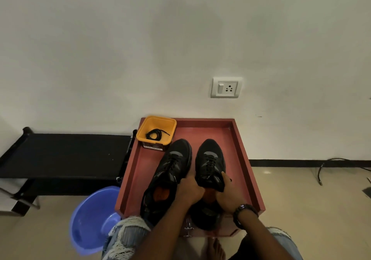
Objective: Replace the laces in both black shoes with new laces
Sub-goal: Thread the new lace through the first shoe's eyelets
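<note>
Both hands: left hand (189,189), right hand (227,194) grip right shoe (209,165) | tray (244,159)

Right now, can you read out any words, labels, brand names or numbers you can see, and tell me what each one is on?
No text here can be read.
Yellow tub: a dark label on its front has pale print, too small and blurred to read.
Watch: a small lit spot on its face, no digits legible.
Left shoe and right shoe: no brand mark legible.
Wall socket: no lettering visible.
</note>
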Demonstrator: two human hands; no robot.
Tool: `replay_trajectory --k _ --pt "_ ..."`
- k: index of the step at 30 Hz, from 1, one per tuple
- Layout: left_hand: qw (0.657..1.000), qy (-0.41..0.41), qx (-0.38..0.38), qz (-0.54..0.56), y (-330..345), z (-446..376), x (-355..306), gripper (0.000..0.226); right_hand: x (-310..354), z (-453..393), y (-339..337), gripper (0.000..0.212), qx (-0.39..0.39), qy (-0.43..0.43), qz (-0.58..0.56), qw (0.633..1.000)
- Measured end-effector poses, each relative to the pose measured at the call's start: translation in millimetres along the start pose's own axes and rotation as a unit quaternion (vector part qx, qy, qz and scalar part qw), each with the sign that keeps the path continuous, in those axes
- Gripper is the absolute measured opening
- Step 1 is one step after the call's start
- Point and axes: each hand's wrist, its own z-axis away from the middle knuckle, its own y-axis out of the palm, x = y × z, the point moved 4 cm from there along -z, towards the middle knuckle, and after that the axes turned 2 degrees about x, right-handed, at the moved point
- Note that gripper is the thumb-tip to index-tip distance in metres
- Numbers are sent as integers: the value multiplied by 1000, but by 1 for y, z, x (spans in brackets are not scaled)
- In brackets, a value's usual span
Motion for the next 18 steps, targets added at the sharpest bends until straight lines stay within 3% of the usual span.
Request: replay_trajectory --k 8,14,16,18 --pt "991 33 23 128 -6 25 5 51 1 -3 -16 69 -28 0 7 1000" --pt "970 123 -155 140 -54 51 13 27 30 -6 -51 60 -56 12 86 995" --pt "961 126 -226 101 -78 50 27 23 51 -2 -56 54 -142 -32 157 977" --pt "958 101 -265 33 -93 43 45 25 81 11 -45 41 -203 -131 179 954"
